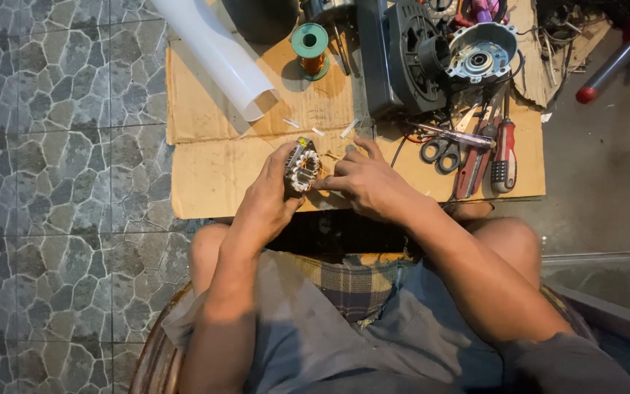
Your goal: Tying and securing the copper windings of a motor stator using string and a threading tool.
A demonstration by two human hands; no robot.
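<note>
Head view looks down on a seated person working over a sheet of cardboard [213, 175] laid on the floor. Left hand [271, 195] has its fingers clamped around a small motor stator [301, 167], holding it just above the cardboard's near edge. Right hand [364, 179] is beside the stator on its right, fingers drawn together and touching the stator's white winding face. Beyond the stator, toward the far edge of the cardboard, stands a green spool of copper wire [310, 48], with a white rolled sheet [216, 52] to its left. Right of the stator lie scissors [440, 152], a red-handled screwdriver [504, 155] and a black motor housing [410, 55].
</note>
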